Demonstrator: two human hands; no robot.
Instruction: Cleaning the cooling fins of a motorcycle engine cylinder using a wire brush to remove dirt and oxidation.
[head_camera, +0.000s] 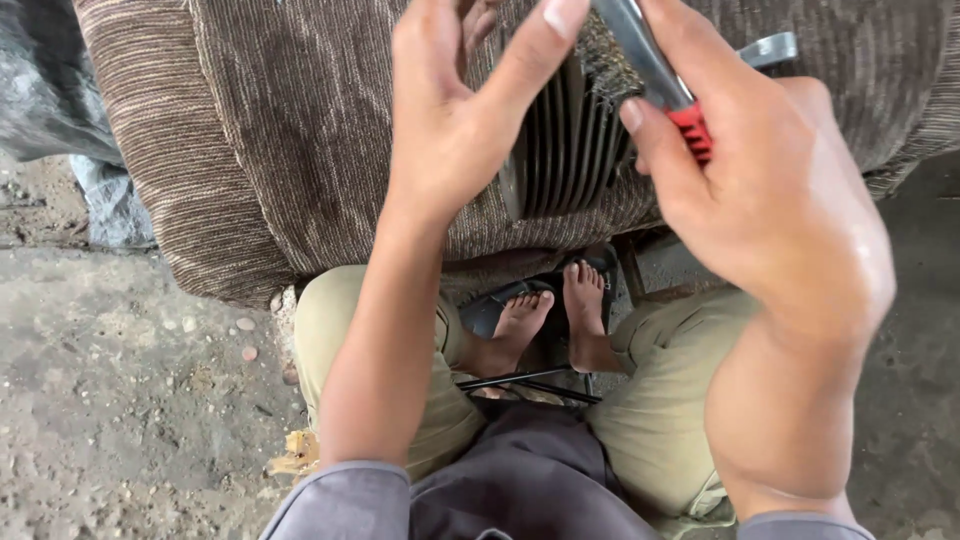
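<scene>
- The left hand (450, 110) is raised with its palm turned toward the finned part; the fingers are loosely spread and half curled, not clenched.
- Its thumb (535, 45) reaches across the upper edge of the dark finned metal part (565, 150); the other fingertips run out of view at the top, so I cannot tell whether they press the part from behind.
- The right hand (770, 200) is wrapped around a tool with a red grip (692, 130), thumb and fingers clasped on the handle.
- The tool's grey metal shaft (640, 45) slants up and to the left out of the top edge, passing just over the finned part; a second grey metal end (768, 48) sticks out to the right behind the hand.
- The finned part stands with its ribs upright between the two hands, in front of a brown striped cloth (300, 120) that covers the surface behind it.
- Below, the person's knees in khaki trousers (660, 400) spread apart, bare feet (550, 315) resting on dark sandals (495, 308).
- Rough concrete floor (110, 390) with small pebbles lies to the left.
</scene>
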